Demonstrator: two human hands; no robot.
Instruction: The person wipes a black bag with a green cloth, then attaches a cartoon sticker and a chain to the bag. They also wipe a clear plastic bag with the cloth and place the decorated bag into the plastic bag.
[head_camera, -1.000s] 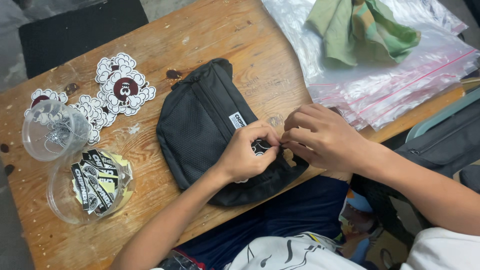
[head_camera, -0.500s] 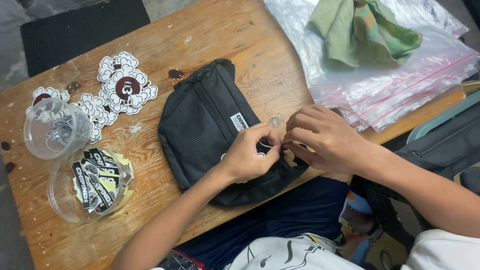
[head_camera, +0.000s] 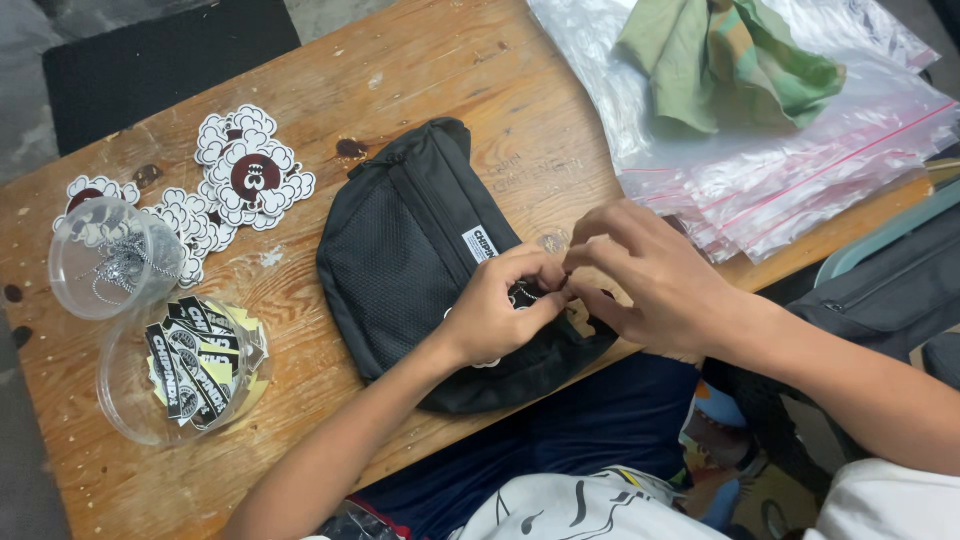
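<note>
Keep your left hand and right hand pinched together on the small fitting at the near end of the black waist pouch, fingertips touching; hold it low and steady against the fabric. The pouch lies flat mid-table, mesh-fronted, right of the cloud-shaped stickers.

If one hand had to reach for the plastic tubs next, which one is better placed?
Probably the left hand: the tubs sit on its side of the black pouch. The right hand would have to cross over the pouch.
</note>
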